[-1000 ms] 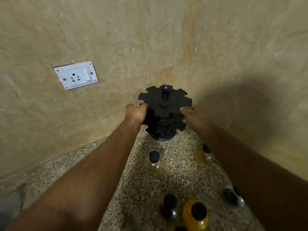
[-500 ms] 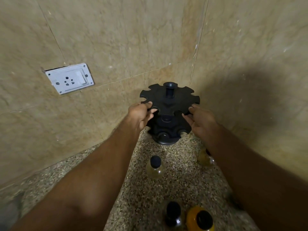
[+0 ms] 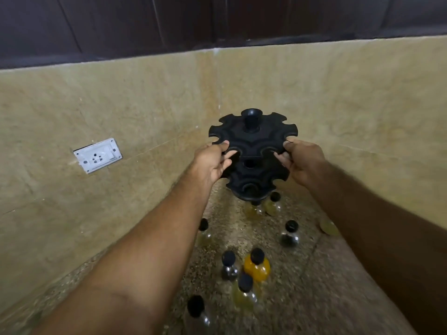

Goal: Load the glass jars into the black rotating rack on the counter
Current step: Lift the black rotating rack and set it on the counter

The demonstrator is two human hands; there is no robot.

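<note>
The black rotating rack (image 3: 252, 139), two notched tiers on a centre post, hangs in the air in the wall corner, its slots bare. My left hand (image 3: 214, 163) grips the left edge of the top tier and my right hand (image 3: 302, 160) grips the right edge. Below and in front, several small glass jars with black caps stand on the speckled counter (image 3: 314, 286): an orange-filled jar (image 3: 257, 266), a dark jar (image 3: 289, 235), a pale yellow jar (image 3: 273, 205) and others nearby.
Beige tiled walls meet in a corner just behind the rack. A white socket plate (image 3: 98, 155) is set in the left wall. Dark cabinets (image 3: 217, 20) run above the tiles. A jar (image 3: 197, 310) stands close to my left forearm.
Both hands have lifted the rack off the counter and up. The view has tilted upward, so more jars and the dark cabinets now show.
</note>
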